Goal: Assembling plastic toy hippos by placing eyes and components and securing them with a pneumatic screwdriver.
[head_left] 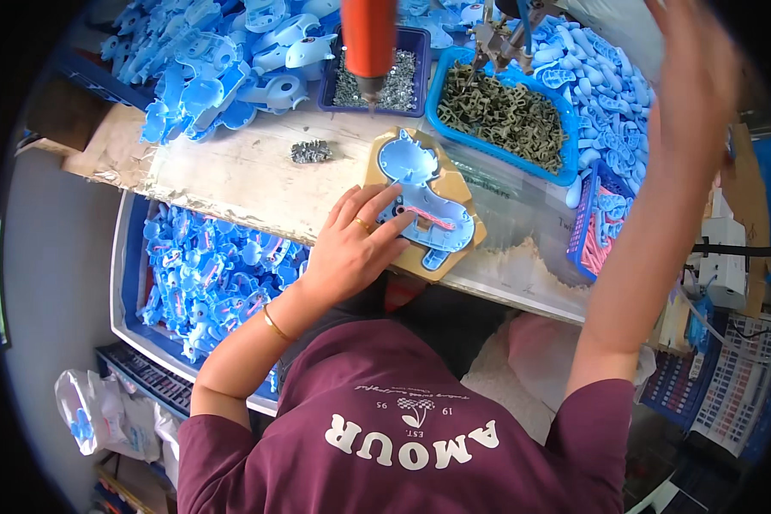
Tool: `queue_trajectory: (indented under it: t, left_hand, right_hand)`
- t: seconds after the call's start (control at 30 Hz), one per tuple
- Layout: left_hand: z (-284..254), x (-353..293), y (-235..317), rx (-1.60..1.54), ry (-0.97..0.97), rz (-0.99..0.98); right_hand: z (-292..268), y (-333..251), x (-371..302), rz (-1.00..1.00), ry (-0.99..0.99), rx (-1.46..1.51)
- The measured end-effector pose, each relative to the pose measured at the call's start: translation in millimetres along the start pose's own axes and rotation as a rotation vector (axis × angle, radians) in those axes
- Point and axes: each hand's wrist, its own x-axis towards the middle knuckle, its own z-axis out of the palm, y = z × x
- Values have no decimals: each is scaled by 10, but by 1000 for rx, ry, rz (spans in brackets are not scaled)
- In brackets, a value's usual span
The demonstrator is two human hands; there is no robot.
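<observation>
While its near side lay partly under fingers, the light-blue, curved plastic shell [456, 226] sat in a tan, angular block [447, 182] at the worktable's [257, 163] near edge. A thin pinkish-red strip [433, 218] ran along its hollow, one end close to a fingertip. The left hand [360, 231], wearing a ring, rested over shell and block with fingers extended, not clenched; its thumb was hard to make out. Above hung an orange cylindrical tool [370, 38], its top cut off by the frame. The right hand [698, 77] was raised at upper right, smeared by motion, so whether it gripped anything could not be told. Beyond the shell stood a dark-purple tray [373, 110] of small metallic pieces and a turquoise plastic basket [434, 98] of olive-green parts, partly covered by blurry metal fittings [497, 43]. Below left, the forearm hid part of a white-rimmed blue bin [133, 248].
</observation>
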Motion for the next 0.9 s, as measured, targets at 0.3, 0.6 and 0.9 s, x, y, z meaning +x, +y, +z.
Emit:
queue_trajectory:
  t: [0.3,0.6,0.9]
  left_hand:
    - [-96,135,85,-151,120,-149]
    - [-148,497,59,-206,138,-25]
    - [-74,471,25,-197,137,-54]
  right_hand:
    - [171,-209,112,341,-551,410]
    - [317,-403,-368,340,-327,797]
    - [216,-41,-489,100,-456,604]
